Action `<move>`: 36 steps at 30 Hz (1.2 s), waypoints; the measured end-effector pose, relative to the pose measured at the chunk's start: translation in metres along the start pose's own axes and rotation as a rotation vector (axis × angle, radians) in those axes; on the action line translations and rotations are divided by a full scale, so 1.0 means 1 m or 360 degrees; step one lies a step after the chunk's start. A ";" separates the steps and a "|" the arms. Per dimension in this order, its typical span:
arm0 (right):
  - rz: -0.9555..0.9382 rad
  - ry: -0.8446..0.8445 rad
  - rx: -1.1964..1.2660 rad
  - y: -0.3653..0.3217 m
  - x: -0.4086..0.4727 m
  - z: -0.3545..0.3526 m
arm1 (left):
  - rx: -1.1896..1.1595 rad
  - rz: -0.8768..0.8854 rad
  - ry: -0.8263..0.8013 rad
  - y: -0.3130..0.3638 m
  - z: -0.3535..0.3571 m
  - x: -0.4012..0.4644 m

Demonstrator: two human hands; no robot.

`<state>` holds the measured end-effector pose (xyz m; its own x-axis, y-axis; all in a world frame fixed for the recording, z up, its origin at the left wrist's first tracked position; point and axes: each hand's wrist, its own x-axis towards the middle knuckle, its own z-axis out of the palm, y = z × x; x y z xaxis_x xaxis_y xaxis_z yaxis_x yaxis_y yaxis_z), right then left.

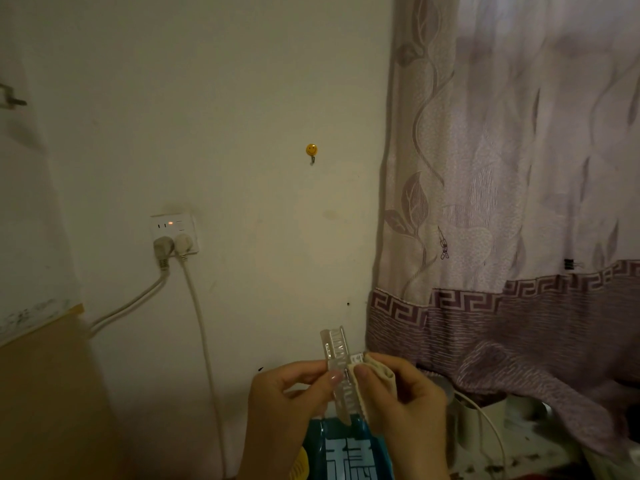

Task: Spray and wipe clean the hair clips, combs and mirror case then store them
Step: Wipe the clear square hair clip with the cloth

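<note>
A long clear plastic hair clip with toothed edges stands almost upright in front of the wall. My left hand pinches its middle between thumb and fingers. My right hand holds a folded beige cloth and presses it with the thumb against the right side of the clip. The clip's lower end points down toward a teal packet below my hands. A yellow object shows partly beside the packet.
A cream wall carries a yellow smiley hook and a socket with two plugs and hanging cables. A patterned mauve curtain fills the right side. A brown wooden panel stands at the lower left.
</note>
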<state>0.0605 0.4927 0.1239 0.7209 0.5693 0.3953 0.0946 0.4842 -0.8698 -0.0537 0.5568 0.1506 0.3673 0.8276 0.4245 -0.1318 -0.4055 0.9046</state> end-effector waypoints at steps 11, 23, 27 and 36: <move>0.0206 0.0062 0.0133 0.001 0.010 -0.012 | -0.0068 -0.0110 0.0013 0.001 -0.010 0.001; 0.0453 -0.0300 0.0181 0.009 0.014 -0.012 | -0.0054 -0.0233 -0.0173 -0.004 -0.008 0.002; 0.0476 -0.0518 0.0238 0.012 0.011 -0.011 | -0.0119 -0.0238 -0.0118 -0.006 -0.010 0.005; 0.0571 -0.0749 0.0467 0.016 0.011 -0.016 | -0.0275 -0.0332 -0.0144 -0.005 -0.015 0.007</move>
<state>0.0809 0.4962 0.1100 0.2897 0.9264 0.2406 -0.3344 0.3334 -0.8815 -0.0645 0.5702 0.1498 0.4824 0.8452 0.2302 -0.1968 -0.1515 0.9687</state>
